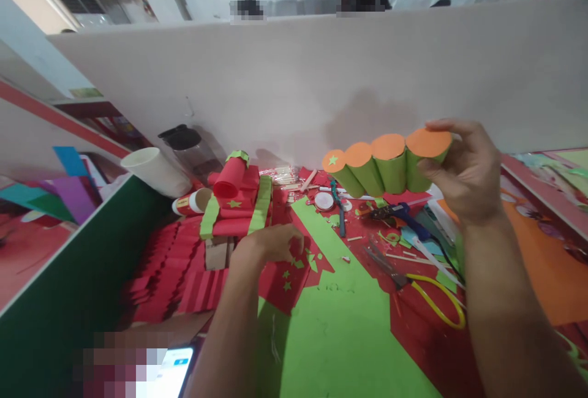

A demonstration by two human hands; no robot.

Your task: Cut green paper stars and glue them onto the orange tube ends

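Note:
My right hand [473, 171] grips the end of a row of several joined green paper tubes [394, 176] with orange tops. A small green star sits on the leftmost orange top. Over the table my left hand [278, 242] is closed, fingers curled down; whatever its fingertips hold is hidden. Just below them, small green paper stars [287, 286] and scraps lie on red paper. Left of this hand stands a red paper tank model [234, 208] with green treads, propped on a brown block [217, 254].
Yellow-handled scissors [436, 300], a blue glue gun [408, 217] and a teal-handled tool [340, 208] lie among scraps. Green paper [340, 337] covers the front. Pleated red paper [160, 263], a paper cup [192, 203] and a phone [177, 370] are leftward. A white partition [294, 79] stands behind.

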